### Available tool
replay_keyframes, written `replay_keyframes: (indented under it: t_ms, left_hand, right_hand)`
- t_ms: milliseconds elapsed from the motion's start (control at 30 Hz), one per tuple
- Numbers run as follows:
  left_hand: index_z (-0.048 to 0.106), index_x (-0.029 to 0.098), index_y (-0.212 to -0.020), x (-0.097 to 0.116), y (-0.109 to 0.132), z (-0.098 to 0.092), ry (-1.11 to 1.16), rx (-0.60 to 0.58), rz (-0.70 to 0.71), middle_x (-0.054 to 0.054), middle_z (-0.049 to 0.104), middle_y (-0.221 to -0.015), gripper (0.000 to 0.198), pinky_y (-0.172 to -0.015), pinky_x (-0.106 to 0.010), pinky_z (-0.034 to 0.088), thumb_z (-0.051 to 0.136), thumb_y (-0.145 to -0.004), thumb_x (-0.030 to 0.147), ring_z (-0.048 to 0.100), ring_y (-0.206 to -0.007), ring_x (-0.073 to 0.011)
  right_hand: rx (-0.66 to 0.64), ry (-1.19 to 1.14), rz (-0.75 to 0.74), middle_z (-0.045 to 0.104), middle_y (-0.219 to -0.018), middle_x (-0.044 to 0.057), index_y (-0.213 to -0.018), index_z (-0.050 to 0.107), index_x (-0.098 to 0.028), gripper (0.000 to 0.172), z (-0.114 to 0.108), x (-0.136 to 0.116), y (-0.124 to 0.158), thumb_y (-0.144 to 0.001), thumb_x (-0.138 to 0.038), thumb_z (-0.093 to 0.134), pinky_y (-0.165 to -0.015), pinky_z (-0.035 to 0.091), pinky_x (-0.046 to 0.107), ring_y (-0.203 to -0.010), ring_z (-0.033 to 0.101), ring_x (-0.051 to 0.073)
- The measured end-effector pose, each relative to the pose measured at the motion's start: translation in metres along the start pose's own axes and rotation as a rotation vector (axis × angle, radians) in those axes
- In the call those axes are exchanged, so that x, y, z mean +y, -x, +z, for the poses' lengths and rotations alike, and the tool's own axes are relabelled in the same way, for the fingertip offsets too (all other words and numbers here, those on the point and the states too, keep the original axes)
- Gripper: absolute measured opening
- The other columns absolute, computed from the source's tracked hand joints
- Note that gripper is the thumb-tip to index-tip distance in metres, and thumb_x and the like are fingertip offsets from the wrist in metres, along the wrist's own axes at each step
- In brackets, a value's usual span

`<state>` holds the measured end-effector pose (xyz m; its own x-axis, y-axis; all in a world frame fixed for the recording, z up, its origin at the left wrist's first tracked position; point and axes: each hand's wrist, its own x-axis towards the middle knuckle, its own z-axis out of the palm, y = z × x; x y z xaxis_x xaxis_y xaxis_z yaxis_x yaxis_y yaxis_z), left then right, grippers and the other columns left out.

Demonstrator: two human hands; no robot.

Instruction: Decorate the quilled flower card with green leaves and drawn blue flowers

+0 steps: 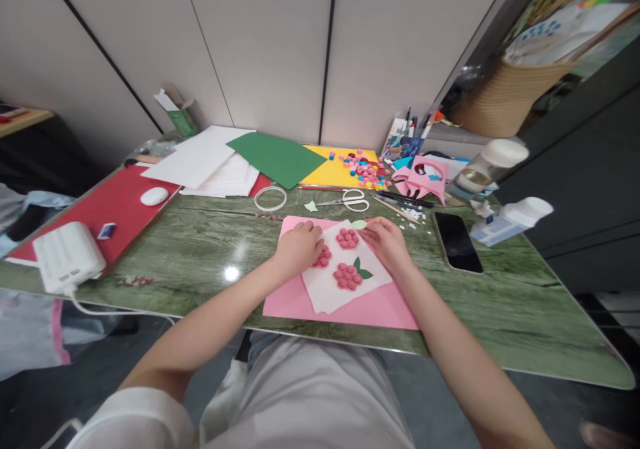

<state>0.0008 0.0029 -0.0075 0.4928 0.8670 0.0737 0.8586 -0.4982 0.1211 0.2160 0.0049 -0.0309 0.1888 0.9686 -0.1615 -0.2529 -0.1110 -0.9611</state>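
Note:
A white square paper lies tilted on a pink sheet. Three clusters of pink rolled-paper circles, shaped like flowers, sit on it; the lower flower has dark green paper leaves at its right. My left hand rests on the left part of the papers, fingers laid down, partly covering the left flower. At the white paper's upper right edge, my right hand pinches a pale green paper leaf, just right of the top flower.
Behind the papers lie scissors, a tape roll, a pale green scrap and many small coloured paper rolls. A phone and two bottles stand or lie rightward. At left are a white power bank and red paper.

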Motion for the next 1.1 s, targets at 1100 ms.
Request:
replay_keyframes:
  t_ms: [1100]
  left_hand:
    - [0.065, 0.019, -0.087, -0.011, -0.01, 0.009, 0.482, -0.09, -0.028, -0.004, 0.067, -0.092, 0.026, -0.074, -0.028, 0.044, 0.04, -0.081, 0.024, 0.06, -0.083, -0.0188]
  right_hand:
    - [-0.374, 0.072, 0.244, 0.058, -0.063, -0.003, -0.071, 0.054, -0.019, 0.018, -0.011, -0.025, 0.017, -0.065, -0.029, 0.069, -0.076, 0.05, 0.033, -0.064, 0.058, 0.011]
